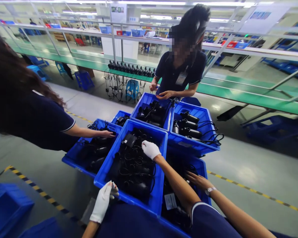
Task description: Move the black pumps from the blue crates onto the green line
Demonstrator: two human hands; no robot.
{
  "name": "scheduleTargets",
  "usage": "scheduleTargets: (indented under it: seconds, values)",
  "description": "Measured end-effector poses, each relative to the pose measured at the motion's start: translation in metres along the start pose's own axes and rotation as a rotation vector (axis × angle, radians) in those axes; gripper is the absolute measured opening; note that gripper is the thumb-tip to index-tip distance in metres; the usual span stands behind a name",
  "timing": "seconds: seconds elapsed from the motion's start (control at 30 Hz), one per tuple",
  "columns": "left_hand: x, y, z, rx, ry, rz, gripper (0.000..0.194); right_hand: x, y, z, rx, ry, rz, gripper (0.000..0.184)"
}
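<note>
My right hand (150,149), in a white glove, hangs over the middle blue bin (99,178). Its fingers are drawn together beside thin black cables (136,161); what they pinch, if anything, is too small to make out. Left of it in this bin lies a black box-shaped part (129,140) with a small white label. Dark, rounded devices (136,188) with cords fill the bin's near end. Also gloved, my left hand (103,201) is at the bin's near left corner, thumb and fingertips pressed together. Whatever is between them cannot be made out.
Neighbouring blue bins hold black tube-shaped devices (190,124) and cords. One co-worker's hand (106,134) reaches into the left bin, another's hand (199,180) into the right one. A person (181,71) stands opposite. Behind runs a green bench (223,89). Blue bins (10,205) lie lower left.
</note>
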State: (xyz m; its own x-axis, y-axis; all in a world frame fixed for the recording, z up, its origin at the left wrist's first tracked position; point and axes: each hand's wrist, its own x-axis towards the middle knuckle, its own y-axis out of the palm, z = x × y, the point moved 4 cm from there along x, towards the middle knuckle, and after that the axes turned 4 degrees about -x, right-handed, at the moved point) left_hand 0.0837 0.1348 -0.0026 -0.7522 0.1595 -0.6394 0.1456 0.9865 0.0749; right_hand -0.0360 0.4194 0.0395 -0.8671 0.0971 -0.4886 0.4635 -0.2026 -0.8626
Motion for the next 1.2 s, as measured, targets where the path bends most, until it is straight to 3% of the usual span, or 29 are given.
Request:
scheduleTargets:
  seconds: [0.13, 0.2, 0.27, 0.33, 0.43, 0.6, 0.7, 0.9, 1.07, 1.2]
  values:
    - [-0.008, 0.004, -0.015, -0.060, 0.051, 0.063, 0.048, -0.072, 0.000, 0.068, 0.424, -0.353, 0.037, 0.024]
    - [-0.011, 0.005, -0.020, -0.070, 0.100, 0.069, 0.050, -0.103, 0.004, 0.100, 0.450, -0.496, 0.109, 0.023]
    - [-0.015, 0.004, -0.023, -0.062, 0.150, 0.023, 0.054, -0.123, 0.008, 0.121, 0.367, -0.525, 0.129, 0.023]
    - [-0.022, 0.002, -0.023, -0.058, 0.174, 0.026, 0.059, -0.135, 0.011, 0.134, 0.236, -0.479, 0.101, 0.025]
    - [-0.031, -0.003, -0.016, 0.010, 0.158, 0.157, 0.059, -0.148, 0.015, 0.143, 0.068, -0.405, 0.065, 0.029]
    - [-0.028, -0.024, 0.009, 0.173, 0.021, 0.222, 0.051, -0.167, 0.027, 0.152, 0.020, -0.340, 0.145, 0.026]
    - [-0.029, -0.035, 0.019, 0.141, -0.068, 0.286, 0.046, -0.176, 0.034, 0.154, 0.096, -0.257, 0.172, 0.024]
    - [-0.045, -0.053, 0.011, 0.226, -0.061, 0.444, 0.039, -0.205, 0.052, 0.163, 0.382, -0.042, 0.119, 0.029]
    - [-0.057, -0.054, 0.001, 0.245, -0.134, 0.500, 0.046, -0.238, 0.067, 0.174, 0.683, 0.080, -0.057, 0.028]
    - [-0.072, -0.047, -0.011, 0.296, -0.120, 0.787, 0.050, -0.257, 0.076, 0.189, 0.749, 0.084, -0.260, 0.040]
